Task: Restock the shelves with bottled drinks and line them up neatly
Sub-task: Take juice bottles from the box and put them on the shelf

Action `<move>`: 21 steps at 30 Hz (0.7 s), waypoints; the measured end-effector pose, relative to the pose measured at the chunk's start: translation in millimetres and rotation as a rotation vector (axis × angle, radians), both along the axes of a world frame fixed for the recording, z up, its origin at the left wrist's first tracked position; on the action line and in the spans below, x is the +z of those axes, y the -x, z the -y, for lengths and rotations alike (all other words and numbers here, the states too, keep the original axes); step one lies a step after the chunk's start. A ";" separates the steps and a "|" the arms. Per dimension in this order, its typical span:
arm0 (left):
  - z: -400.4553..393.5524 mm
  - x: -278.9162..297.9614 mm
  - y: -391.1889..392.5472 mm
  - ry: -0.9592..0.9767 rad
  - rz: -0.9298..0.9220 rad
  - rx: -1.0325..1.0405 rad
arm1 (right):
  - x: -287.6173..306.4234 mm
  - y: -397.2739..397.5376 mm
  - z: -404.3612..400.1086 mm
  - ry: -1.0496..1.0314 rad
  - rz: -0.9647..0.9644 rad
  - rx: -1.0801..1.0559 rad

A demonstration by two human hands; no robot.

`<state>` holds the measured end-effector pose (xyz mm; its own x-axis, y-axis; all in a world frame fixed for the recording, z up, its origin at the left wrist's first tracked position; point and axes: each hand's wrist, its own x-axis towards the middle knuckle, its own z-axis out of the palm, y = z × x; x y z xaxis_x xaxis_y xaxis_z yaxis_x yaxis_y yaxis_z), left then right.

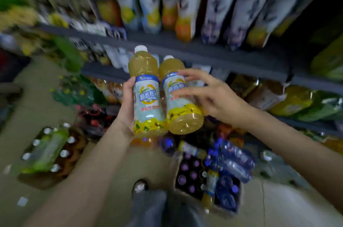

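Observation:
Two bottles of yellow juice with white caps and pale blue labels are held up in front of the shelves. My left hand [128, 104] grips the left bottle [146, 95] from the side, thumb along its label. The right bottle [178, 108] leans against it, tilted with its base toward me. My right hand [209, 96] reaches in from the right. Its stretched fingers lie across the right bottle's label and its thumb is hidden. The grey shelf [185, 48] behind carries a row of tall juice bottles [187, 9].
On the floor below stands an open carton of purple-capped bottles [191, 174] with blue-capped water bottles [232, 160] beside it. A shrink-wrapped pack of white-capped bottles [50, 150] lies at the left. More packs [78, 91] crowd the foot of the shelving. The lower shelves [297, 100] hold yellow and green drinks.

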<state>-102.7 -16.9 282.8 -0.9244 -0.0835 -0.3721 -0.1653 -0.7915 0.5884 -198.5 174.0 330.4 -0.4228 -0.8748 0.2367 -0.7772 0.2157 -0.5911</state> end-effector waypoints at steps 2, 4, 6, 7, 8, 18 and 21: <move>25.0 49.9 9.5 0.092 -0.065 0.017 | 51.7 2.5 26.1 0.132 0.309 -0.155; 47.0 103.0 13.9 0.188 -0.095 0.023 | 88.1 -2.0 61.5 0.181 0.668 -0.231; 73.6 152.0 16.3 0.297 -0.101 -0.007 | 112.7 -7.3 100.5 0.195 0.778 -0.236; 88.7 173.5 17.5 0.358 -0.104 -0.032 | 122.9 -9.2 120.3 0.244 0.792 -0.242; 106.7 192.8 18.7 0.433 -0.115 -0.046 | 133.2 -9.5 139.8 0.304 0.799 -0.257; 286.5 281.9 42.5 1.195 -0.246 0.354 | 211.7 4.9 319.5 0.559 0.379 -0.389; 316.0 288.1 57.6 1.292 -0.271 0.425 | 221.9 20.8 351.0 0.529 0.279 -0.439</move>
